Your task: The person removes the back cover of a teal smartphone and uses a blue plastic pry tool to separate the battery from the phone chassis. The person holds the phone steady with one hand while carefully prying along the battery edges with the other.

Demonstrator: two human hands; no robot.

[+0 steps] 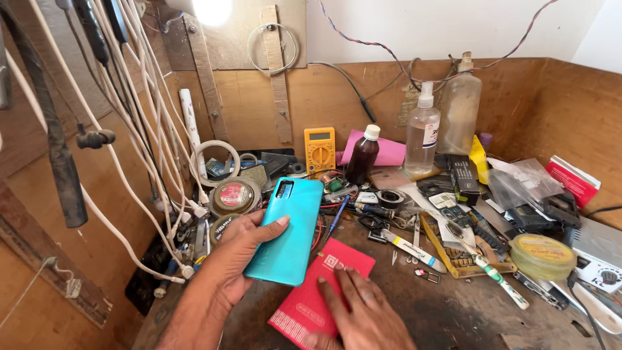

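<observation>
Nearest, the right hand [363,311] lies flat, fingers spread, on a red booklet [321,291] on the cluttered wooden desk [453,311]. Just beyond, the left hand [236,256] holds a turquoise phone [288,230] back-up, fingers wrapped round its left edge, its lower end over the booklet's corner. Right of that, a shallow yellow tray [463,256] holds small bits and tools. Farther back stand a yellow multimeter [319,149], a dark brown bottle [361,155] with a white cap, a clear bottle [422,133] holding clear liquid, and a cloudy bottle [460,107] whose contents cannot be told.
</observation>
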